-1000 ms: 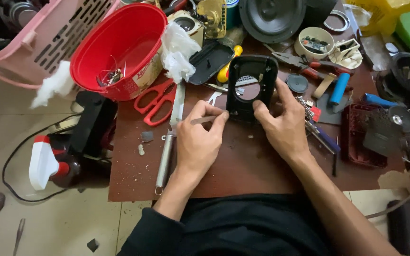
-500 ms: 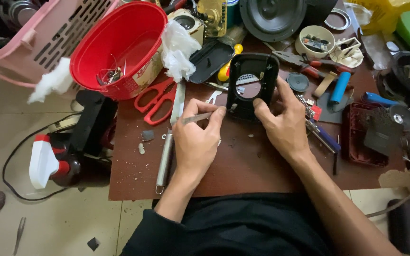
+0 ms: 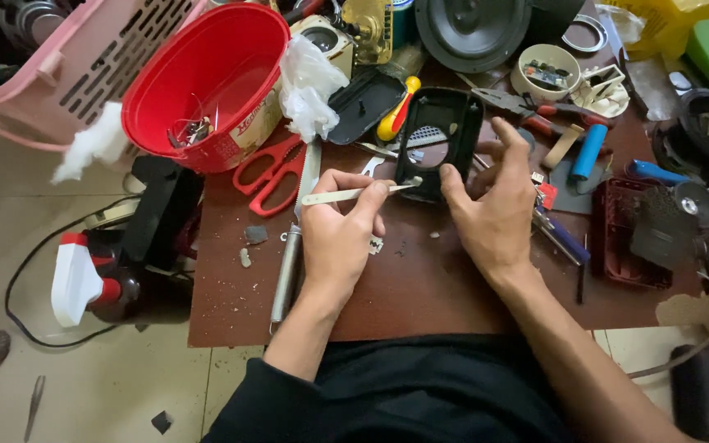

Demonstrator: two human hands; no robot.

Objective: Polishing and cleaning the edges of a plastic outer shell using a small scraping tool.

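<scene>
Forearms reach up from the lower edge over the brown table (image 3: 420, 295). Left hand (image 3: 340, 238), fingers curled, pinches a thin metal tool (image 3: 354, 194), its tip at the black plastic casing (image 3: 436, 141). Right hand (image 3: 492, 215) grips that casing's right edge, thumb and fingers clasped around it.

Scissors (image 3: 271, 171) on the table (image 3: 420, 287), between the bowl (image 3: 207, 74) and the housing (image 3: 436, 139).

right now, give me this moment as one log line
left hand: holds thin metal tool, tip at black casing | right hand: steadies black casing | surface: brown table | nearby: red scissors
</scene>
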